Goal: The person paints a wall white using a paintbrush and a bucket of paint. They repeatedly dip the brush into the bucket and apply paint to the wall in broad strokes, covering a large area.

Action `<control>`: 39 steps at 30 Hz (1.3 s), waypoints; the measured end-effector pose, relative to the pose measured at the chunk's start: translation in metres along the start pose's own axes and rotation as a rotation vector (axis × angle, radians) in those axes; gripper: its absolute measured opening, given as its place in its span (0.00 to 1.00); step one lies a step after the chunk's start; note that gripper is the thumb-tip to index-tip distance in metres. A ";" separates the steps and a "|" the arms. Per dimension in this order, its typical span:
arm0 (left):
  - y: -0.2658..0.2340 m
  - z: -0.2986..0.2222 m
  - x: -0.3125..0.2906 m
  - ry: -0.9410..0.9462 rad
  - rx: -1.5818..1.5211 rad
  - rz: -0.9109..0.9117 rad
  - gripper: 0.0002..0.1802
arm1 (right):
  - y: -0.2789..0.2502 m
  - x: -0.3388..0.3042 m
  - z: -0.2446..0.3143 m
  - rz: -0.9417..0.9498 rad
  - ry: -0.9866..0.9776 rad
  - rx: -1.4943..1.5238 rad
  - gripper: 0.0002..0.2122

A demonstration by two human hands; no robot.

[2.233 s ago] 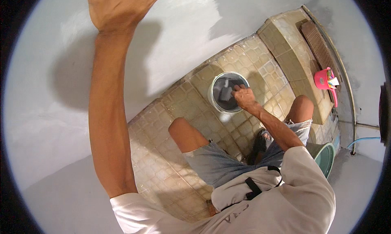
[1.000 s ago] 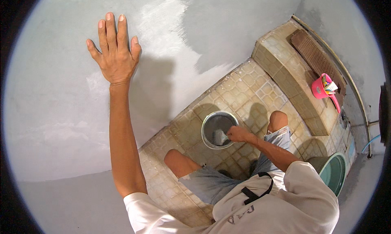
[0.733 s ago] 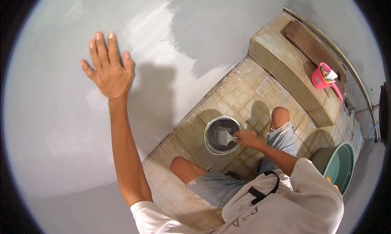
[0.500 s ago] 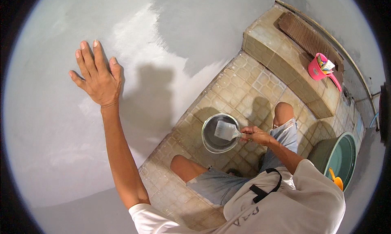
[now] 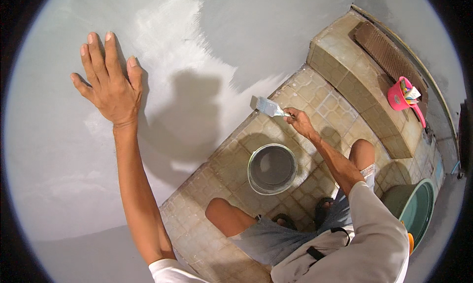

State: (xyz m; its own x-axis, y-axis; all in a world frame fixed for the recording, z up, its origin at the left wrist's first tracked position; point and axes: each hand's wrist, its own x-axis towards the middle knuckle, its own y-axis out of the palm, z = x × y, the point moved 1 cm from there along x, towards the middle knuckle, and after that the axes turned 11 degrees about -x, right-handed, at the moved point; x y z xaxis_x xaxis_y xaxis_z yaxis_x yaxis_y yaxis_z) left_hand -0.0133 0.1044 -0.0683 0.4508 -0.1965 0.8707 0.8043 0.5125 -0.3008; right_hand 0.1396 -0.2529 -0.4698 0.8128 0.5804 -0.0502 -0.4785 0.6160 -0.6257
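Observation:
My left hand [image 5: 112, 86] lies flat against the grey-and-white wall [image 5: 64, 150], its fingers spread. In my right hand [image 5: 299, 121] is a paintbrush [image 5: 270, 107], held by the handle, with grey-white paint on its wide bristles. The bristles point left and are close to the wall's lower edge; whether they touch it I cannot tell. Below the brush, a round bucket [image 5: 253, 183] of grey paint stands on the tiled floor between the wall and my knees. A patchy whitish area [image 5: 167, 32] on the wall borders smoother grey paint [image 5: 251, 32].
A tiled ledge [image 5: 345, 78] at the far right bears a ridged brown panel [image 5: 382, 46] and a pink dipper [image 5: 397, 97] holding small items. A large green tub [image 5: 398, 199] stands at the right, with an orange handle [image 5: 411, 243] at its rim.
The paintbrush has come out from over the bucket and moved up and left toward the wall in my right hand. My left hand stays pressed on the wall.

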 end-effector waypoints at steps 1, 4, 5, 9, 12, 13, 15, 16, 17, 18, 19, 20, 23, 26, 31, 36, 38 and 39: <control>0.000 0.001 0.000 0.001 0.001 0.007 0.27 | 0.010 0.010 -0.009 -0.060 -0.074 -0.085 0.17; 0.004 0.000 0.000 -0.005 -0.056 -0.014 0.28 | 0.029 0.038 -0.022 -0.115 -0.043 -0.201 0.16; 0.005 0.000 -0.001 -0.005 -0.068 -0.025 0.28 | 0.031 0.045 -0.027 -0.131 -0.007 -0.200 0.16; 0.006 0.005 -0.003 -0.004 -0.093 -0.046 0.29 | 0.019 0.063 -0.036 -0.217 0.108 -0.253 0.16; 0.007 0.004 -0.001 0.007 -0.125 -0.067 0.29 | 0.013 0.064 -0.059 -0.317 0.163 -0.215 0.17; 0.008 0.002 -0.001 0.011 -0.141 -0.077 0.29 | 0.013 0.065 -0.067 -0.352 0.179 -0.183 0.18; 0.009 0.002 0.000 0.011 -0.139 -0.081 0.29 | 0.019 0.066 -0.074 -0.353 0.166 -0.128 0.19; 0.010 0.002 0.000 0.011 -0.137 -0.082 0.29 | 0.026 0.067 -0.073 -0.320 0.137 -0.105 0.19; 0.011 0.002 0.000 0.014 -0.144 -0.088 0.30 | 0.034 0.067 -0.071 -0.287 0.109 -0.082 0.19; 0.006 0.007 0.000 0.019 -0.130 -0.087 0.30 | 0.050 0.068 -0.062 -0.252 0.045 -0.067 0.19; 0.009 0.007 -0.001 0.019 -0.142 -0.094 0.30 | 0.062 0.061 -0.057 -0.232 0.000 -0.064 0.18; 0.010 0.007 -0.004 0.025 -0.143 -0.088 0.30 | 0.068 0.052 -0.031 -0.154 0.055 -0.060 0.17; 0.010 0.004 -0.001 0.036 -0.152 -0.088 0.30 | 0.082 0.031 -0.005 0.015 0.028 -0.024 0.16; 0.010 0.006 -0.002 0.040 -0.134 -0.070 0.30 | 0.089 0.031 -0.002 0.161 0.002 -0.077 0.16; 0.010 0.010 -0.004 0.065 -0.131 -0.060 0.31 | 0.064 0.047 0.001 0.136 0.088 -0.121 0.16; 0.008 0.008 -0.001 0.073 -0.135 -0.078 0.31 | 0.041 0.079 -0.064 -0.046 0.152 -0.099 0.17; 0.010 0.008 -0.001 0.078 -0.131 -0.083 0.31 | 0.036 0.082 -0.084 -0.137 0.207 -0.062 0.17; 0.011 0.009 -0.001 0.080 -0.124 -0.082 0.31 | 0.036 0.082 -0.090 -0.182 0.235 -0.043 0.17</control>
State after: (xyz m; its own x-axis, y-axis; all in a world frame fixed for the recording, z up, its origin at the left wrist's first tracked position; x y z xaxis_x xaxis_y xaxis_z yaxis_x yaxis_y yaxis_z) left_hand -0.0086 0.1176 -0.0691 0.4074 -0.3018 0.8619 0.8789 0.3859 -0.2803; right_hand 0.2191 -0.2306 -0.5668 0.9410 0.3202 -0.1093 -0.3071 0.6727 -0.6732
